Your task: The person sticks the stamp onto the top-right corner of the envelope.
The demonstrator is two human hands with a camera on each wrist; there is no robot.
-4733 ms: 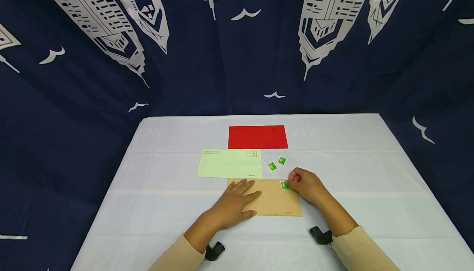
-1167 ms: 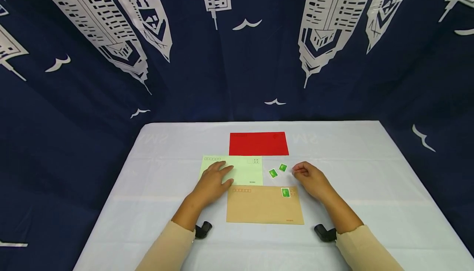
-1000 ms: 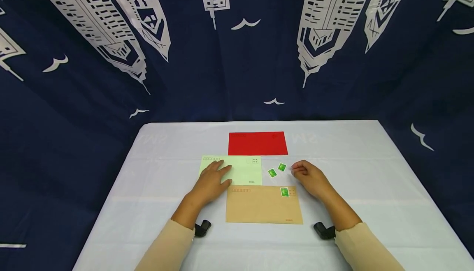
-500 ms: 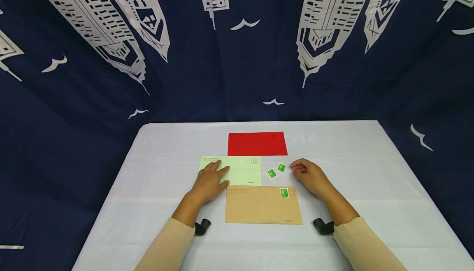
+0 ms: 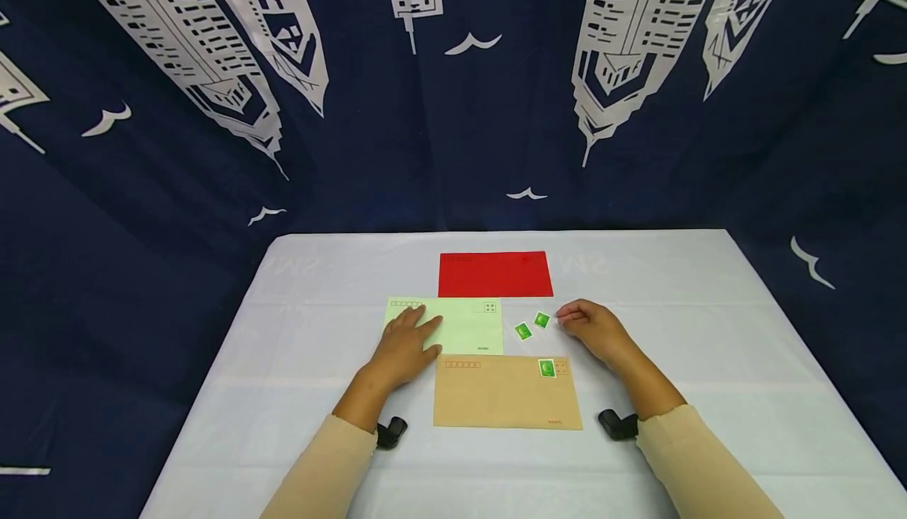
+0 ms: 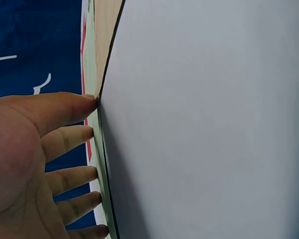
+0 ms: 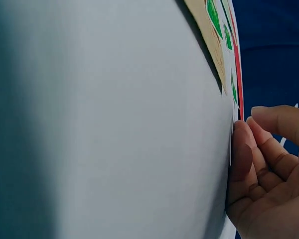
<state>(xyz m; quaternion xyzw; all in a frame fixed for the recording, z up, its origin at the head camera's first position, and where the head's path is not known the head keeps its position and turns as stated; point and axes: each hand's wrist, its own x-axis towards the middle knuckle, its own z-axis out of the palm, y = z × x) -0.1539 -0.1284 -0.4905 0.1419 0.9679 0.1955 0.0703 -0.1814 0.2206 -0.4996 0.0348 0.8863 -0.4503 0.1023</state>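
My left hand (image 5: 404, 350) rests with spread fingers on the left part of a pale green envelope (image 5: 468, 330), and its thumb reaches the corner of a brown envelope (image 5: 503, 397). A green stamp (image 5: 547, 368) sits at the brown envelope's upper right. Two loose stamps, one nearer (image 5: 523, 331) and one farther (image 5: 542, 320), lie right of the green envelope. Just beside the farther stamp is my right hand (image 5: 595, 332), fingers loosely bent. In the right wrist view its thumb and fingers (image 7: 241, 162) stand apart, with nothing seen between them.
A red envelope (image 5: 496, 275) lies behind the green one. All of it is on a white-covered table (image 5: 673, 291). A dark blue cloth (image 5: 468, 133) with white building prints hangs behind the table. Black devices, one left (image 5: 391, 432) and one right (image 5: 618, 425), are at the wrists.
My left hand has moved from the brown envelope to the green one. My right hand has left the stamp on the brown envelope and moved up beside the loose stamps.
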